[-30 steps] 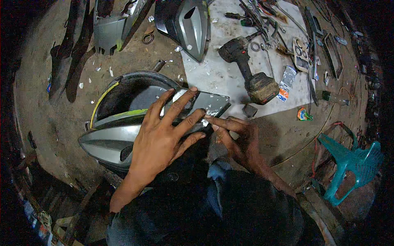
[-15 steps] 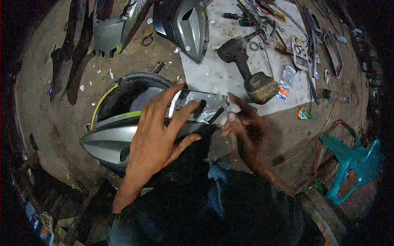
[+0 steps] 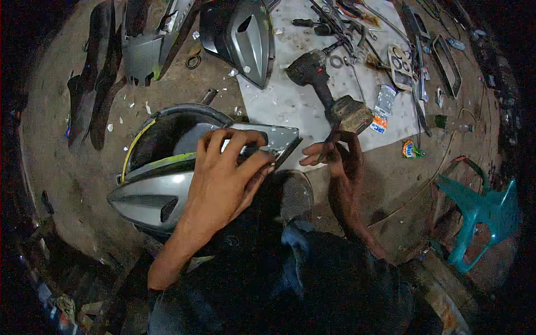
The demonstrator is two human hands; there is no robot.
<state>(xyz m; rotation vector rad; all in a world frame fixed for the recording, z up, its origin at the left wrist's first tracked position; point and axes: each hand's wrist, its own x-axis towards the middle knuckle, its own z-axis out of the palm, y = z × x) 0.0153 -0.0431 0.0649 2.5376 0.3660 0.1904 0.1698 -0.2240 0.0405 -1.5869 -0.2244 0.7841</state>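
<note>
My left hand (image 3: 220, 170) bends over a silver-and-black motorcycle body panel (image 3: 146, 195), its fingers curled on the upper face and its thumb near the lower edge. Under those fingers the panel's pointed right end (image 3: 285, 134) shows a shiny surface with pale, torn-looking patches. Yellow-green strips line part of the panel's curved rim. My right hand (image 3: 338, 164) is raised just right of that tip, apart from it, with its fingers spread. A dark shape beside those fingers is too unclear to name.
A cordless impact wrench (image 3: 329, 92) lies on a white sheet (image 3: 268, 106) beyond my hands, with several hand tools (image 3: 349, 33) behind it. Another silver panel (image 3: 251, 50) and grey body parts (image 3: 145, 56) lie farther left. A teal plastic part (image 3: 486, 218) is at right.
My left fingers have curled in from lying spread on the panel. My right hand has moved away from the panel's tip, a little to the right and up.
</note>
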